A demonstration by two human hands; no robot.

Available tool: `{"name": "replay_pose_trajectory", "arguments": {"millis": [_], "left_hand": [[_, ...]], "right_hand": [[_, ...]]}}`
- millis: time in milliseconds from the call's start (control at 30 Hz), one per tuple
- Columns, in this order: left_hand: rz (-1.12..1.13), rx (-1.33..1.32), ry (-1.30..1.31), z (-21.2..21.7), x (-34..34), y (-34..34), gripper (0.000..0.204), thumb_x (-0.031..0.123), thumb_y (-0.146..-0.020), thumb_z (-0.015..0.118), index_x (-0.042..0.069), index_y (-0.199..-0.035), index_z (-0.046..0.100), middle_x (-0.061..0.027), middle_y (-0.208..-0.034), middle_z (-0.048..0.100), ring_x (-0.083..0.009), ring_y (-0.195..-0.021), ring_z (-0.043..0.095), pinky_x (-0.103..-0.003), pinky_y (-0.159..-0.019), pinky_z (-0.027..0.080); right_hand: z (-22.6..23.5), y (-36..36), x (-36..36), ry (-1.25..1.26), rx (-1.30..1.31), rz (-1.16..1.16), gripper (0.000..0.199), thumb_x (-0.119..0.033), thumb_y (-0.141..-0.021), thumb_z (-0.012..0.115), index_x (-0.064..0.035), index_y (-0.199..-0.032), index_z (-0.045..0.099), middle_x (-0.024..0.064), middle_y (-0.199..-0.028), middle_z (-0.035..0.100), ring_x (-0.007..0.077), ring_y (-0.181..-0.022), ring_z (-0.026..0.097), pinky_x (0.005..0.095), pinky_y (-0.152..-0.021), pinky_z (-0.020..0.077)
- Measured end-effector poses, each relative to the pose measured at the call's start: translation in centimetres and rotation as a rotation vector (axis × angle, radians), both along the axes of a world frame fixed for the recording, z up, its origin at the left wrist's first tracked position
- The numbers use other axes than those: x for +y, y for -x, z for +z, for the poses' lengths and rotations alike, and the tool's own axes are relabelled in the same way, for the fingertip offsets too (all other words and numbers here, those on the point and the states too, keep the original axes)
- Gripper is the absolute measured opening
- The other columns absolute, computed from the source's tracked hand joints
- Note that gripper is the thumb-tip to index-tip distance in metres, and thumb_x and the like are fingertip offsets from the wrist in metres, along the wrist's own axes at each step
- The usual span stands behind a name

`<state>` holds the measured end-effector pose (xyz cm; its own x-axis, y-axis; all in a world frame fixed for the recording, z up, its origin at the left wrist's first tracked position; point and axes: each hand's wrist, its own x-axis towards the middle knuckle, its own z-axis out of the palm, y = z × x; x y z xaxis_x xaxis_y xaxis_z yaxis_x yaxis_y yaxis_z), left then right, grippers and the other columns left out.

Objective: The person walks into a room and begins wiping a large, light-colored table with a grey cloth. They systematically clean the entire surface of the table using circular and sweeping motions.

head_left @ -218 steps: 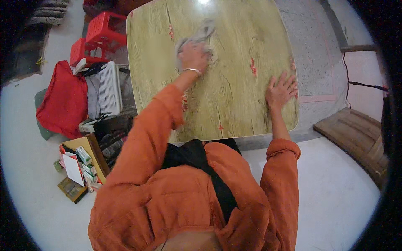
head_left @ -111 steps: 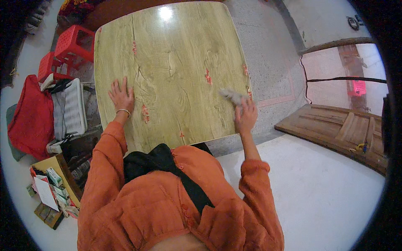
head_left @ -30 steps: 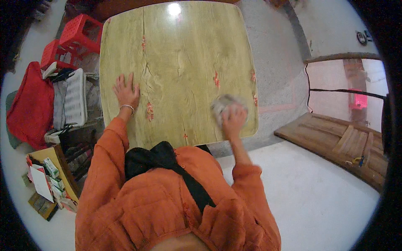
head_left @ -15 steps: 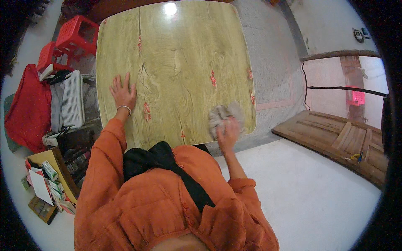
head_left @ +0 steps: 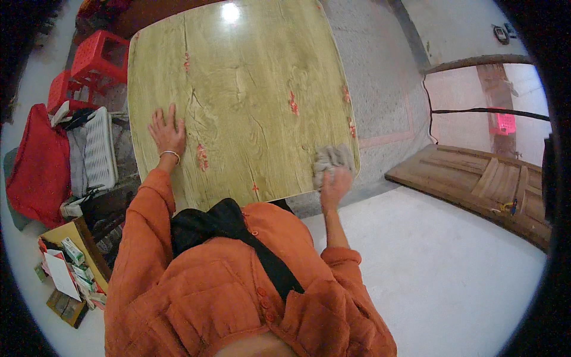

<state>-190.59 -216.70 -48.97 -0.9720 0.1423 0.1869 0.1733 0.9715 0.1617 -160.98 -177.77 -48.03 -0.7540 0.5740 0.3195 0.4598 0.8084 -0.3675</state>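
A square yellow-green wood-grain tabletop (head_left: 250, 95) with small red marks fills the upper middle. My right hand (head_left: 334, 185) presses a crumpled grey cloth (head_left: 329, 159) onto the table's near right corner, right at the edge. My left hand (head_left: 167, 133) lies flat with fingers spread on the table near its left edge, a thin bangle on the wrist. Both arms wear orange sleeves.
Red plastic stools (head_left: 89, 65), a red bag (head_left: 38, 160) and a white plastic basket (head_left: 99, 149) stand left of the table. A cardboard box (head_left: 65, 268) of small packets sits at lower left. A wooden door panel (head_left: 476, 184) lies on the floor to the right.
My right hand has dragged the cloth from the middle right of the table toward the near right corner. My left hand stays planted at the left edge.
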Motion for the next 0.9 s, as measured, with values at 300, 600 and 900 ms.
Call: {"name": "replay_pose_trajectory", "arguments": {"millis": [300,600,900], "left_hand": [[-0.024,0.031,0.023,-0.1,-0.3,-0.2,0.052,0.036,-0.089,0.046,0.025,-0.139,0.035,-0.0136,-0.146,0.024,-0.0326,-0.136,0.019,-0.056,-0.108,0.012],[-0.027,-0.007,0.095,-1.1,-0.4,0.4,0.056,0.040,-0.092,0.040,0.029,-0.144,0.023,-0.0156,-0.148,0.021,-0.0354,-0.137,0.016,-0.059,-0.107,0.009],[0.179,-0.604,0.198,3.3,3.0,2.1,0.107,0.077,-0.067,0.051,0.031,-0.145,-0.006,-0.0268,-0.148,-0.008,-0.0460,-0.136,-0.009,-0.071,-0.097,0.006]], "right_hand": [[-0.4,1.4,1.5,-0.041,0.146,-0.108,0.031,-0.029,-0.084,0.060,-0.0040,-0.103,0.059,0.0190,-0.109,0.054,0.0365,-0.107,0.045,0.0498,-0.095,0.0301],[0.9,8.0,4.4,0.066,0.097,-0.008,0.036,-0.028,-0.080,0.064,-0.0035,-0.105,0.061,0.0194,-0.116,0.051,0.0373,-0.111,0.043,0.0472,-0.093,0.0349],[2.5,4.4,4.6,0.037,-0.020,0.343,0.052,-0.038,-0.072,0.070,-0.0088,-0.112,0.055,0.0178,-0.120,0.049,0.0379,-0.114,0.043,0.0486,-0.096,0.0334]]}}
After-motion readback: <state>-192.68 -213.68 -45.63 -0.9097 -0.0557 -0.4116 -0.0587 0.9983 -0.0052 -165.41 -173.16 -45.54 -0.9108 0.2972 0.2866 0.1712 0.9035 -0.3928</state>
